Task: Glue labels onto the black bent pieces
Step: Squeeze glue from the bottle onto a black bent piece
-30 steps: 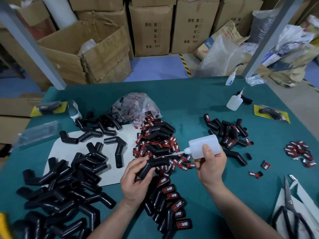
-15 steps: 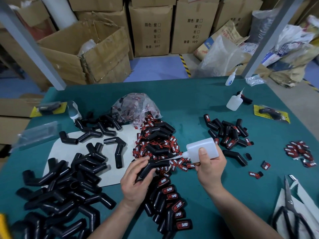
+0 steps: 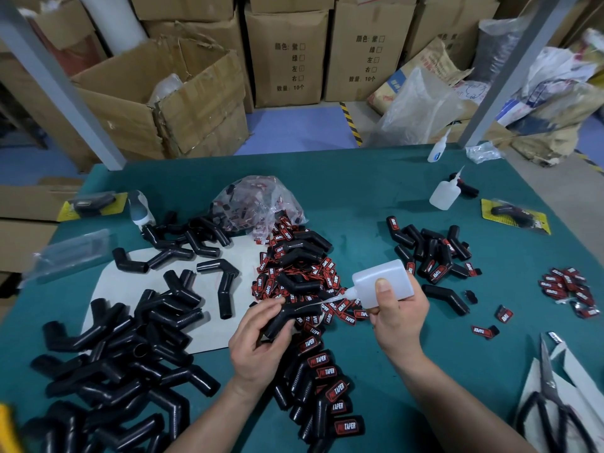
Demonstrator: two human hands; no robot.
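Left hand (image 3: 258, 341) is curled round one black bent piece (image 3: 287, 317), held just above the green table (image 3: 359, 197) in front of me, with the upper arm of the bend facing up. Right hand (image 3: 397, 317) is wrapped round the white glue bottle (image 3: 382, 282), thumb flat on its side. The bottle is tipped left so the thin nozzle (image 3: 327, 300) reaches the piece; the tip looks to be on or just over the top face, can't tell if it's touching. Step looks like glue going on, no label on this piece yet. To do it well I'd say: squeeze lightly with the thumb and lay a short thin line along the flat of that arm only. Keep it off the bend and off my left fingertips, which sit close to the nozzle. Hold the piece level so the glue doesn't run. The loose red-and-black label pile (image 3: 294, 276) is just behind the piece, near enough to grab one quickly, so the bottle should go down upright beside me first. Labelled pieces (image 3: 323, 380) are lined up between my forearms, and the unlabelled heap (image 3: 124, 354) lies to my left. Risk is too much glue oozing past the label edge.
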